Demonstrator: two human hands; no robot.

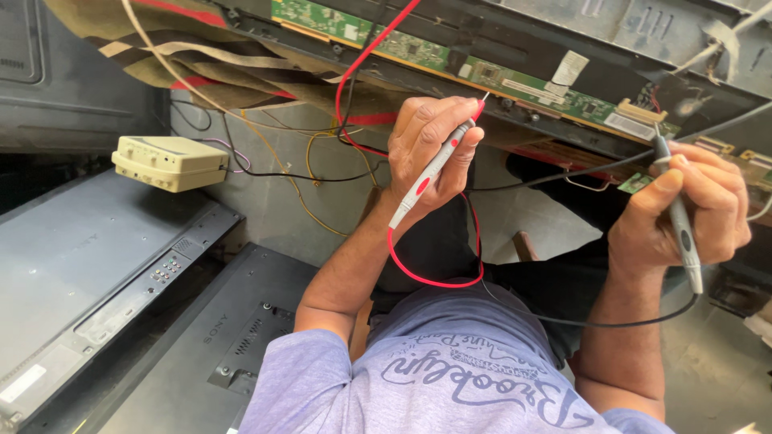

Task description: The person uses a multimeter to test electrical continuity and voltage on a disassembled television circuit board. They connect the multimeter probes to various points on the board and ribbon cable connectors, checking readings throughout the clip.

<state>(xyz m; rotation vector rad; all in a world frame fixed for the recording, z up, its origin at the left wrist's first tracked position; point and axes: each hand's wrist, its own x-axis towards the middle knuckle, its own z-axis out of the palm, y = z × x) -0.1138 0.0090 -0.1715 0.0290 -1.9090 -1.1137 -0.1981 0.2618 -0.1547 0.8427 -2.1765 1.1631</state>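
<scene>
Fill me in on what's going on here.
A person is probing a long green circuit board along the edge of an opened flat-panel screen. The left hand holds a red test probe, its tip up at the board's edge; the right hand holds a black test probe near a connector at the board's right end. Red and black leads loop back toward the person. A cream-coloured box and other dark screens lie to the left.

The one camera is sitting on the person's head, looking down from close up at the long green board (482, 68).
</scene>
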